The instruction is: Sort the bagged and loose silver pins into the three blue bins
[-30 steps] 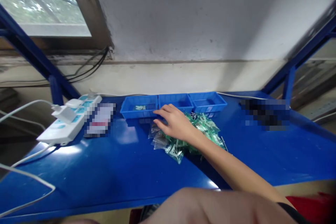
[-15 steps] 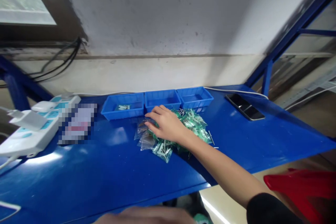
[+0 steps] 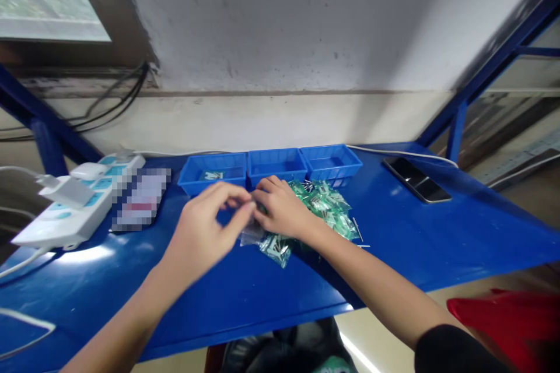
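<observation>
At the left edge of the pile of green packets (image 3: pixel 330 207), I see both hands meeting; the left hand (image 3: pixel 210 218) arches in from the near left of the pile, its forefinger and thumb curved toward each other, tips right beside the right hand's fingers (image 3: pixel 262 193); from where I sit I cannot tell whether anything is pinched there. The right hand (image 3: pixel 282 207) lies palm down over the left part of the pile, fingers bent; its palm side is hidden from me, so I cannot say what it grips. The pile itself sits on the blue table (image 3: pixel 394 245); some clear bags (image 3: pixel 251 236) lie at its left edge, below the fingertips, and one packet (image 3: pixel 276 249) rests at its near edge; a few thin pins (image 3: pixel 357 228) lie just off its right side. Behind the pile I have three blue trays in a row: the left tray (image 3: pixel 195 185), with small pale pieces (image 3: pixel 213 175) inside, the middle tray (image 3: pixel 277 160) and the right tray (image 3: pixel 335 173); well to the right of the pile lies a phone (image 3: pixel 417 179); far to its left are a pixelated item (image 3: pixel 142 201) and a white power strip (image 3: pixel 56 227) holding plugs.
</observation>
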The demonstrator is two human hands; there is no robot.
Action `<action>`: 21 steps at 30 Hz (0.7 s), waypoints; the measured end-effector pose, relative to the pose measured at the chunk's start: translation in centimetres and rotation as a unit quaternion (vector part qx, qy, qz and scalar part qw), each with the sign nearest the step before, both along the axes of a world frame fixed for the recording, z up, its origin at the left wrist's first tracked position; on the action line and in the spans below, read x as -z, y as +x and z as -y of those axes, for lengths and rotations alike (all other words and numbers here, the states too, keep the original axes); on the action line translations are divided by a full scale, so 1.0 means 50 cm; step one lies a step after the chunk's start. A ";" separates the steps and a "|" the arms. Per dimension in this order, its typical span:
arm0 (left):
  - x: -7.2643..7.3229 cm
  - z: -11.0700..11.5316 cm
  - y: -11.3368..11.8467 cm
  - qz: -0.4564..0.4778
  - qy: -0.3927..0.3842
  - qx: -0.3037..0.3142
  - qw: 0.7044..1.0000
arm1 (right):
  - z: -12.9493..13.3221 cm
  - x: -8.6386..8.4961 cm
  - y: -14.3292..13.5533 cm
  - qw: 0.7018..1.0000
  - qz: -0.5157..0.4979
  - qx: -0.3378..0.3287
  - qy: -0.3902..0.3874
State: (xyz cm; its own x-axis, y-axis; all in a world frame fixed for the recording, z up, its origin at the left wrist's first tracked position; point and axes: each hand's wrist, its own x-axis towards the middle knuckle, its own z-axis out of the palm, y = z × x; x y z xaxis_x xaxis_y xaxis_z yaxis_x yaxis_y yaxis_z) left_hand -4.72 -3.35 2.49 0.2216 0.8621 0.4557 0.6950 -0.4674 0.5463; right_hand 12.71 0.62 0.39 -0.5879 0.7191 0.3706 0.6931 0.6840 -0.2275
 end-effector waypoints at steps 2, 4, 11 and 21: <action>0.029 -0.045 -0.010 -0.074 -0.048 -0.013 0.996 | -0.002 0.003 -0.003 1.000 -0.020 0.021 0.004; 0.060 -0.085 -0.016 -0.167 -0.099 -0.003 0.981 | -0.005 0.007 -0.005 0.999 -0.039 0.036 0.000; 0.078 -0.072 -0.016 -0.047 -0.037 -0.045 0.997 | -0.007 0.010 -0.008 0.992 -0.109 0.051 -0.031; 0.054 -0.027 0.002 0.007 0.191 0.037 0.981 | 0.012 -0.002 -0.031 0.887 -0.368 -0.037 -0.276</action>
State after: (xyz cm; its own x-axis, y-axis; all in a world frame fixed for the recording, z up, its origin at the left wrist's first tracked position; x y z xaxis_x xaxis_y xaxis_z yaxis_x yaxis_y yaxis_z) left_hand -4.60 -2.01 -0.22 0.2672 0.6103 0.7457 0.6453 -0.6881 0.3318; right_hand 11.19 0.04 0.49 -0.3852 0.8801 0.2774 0.1752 0.3649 -0.9144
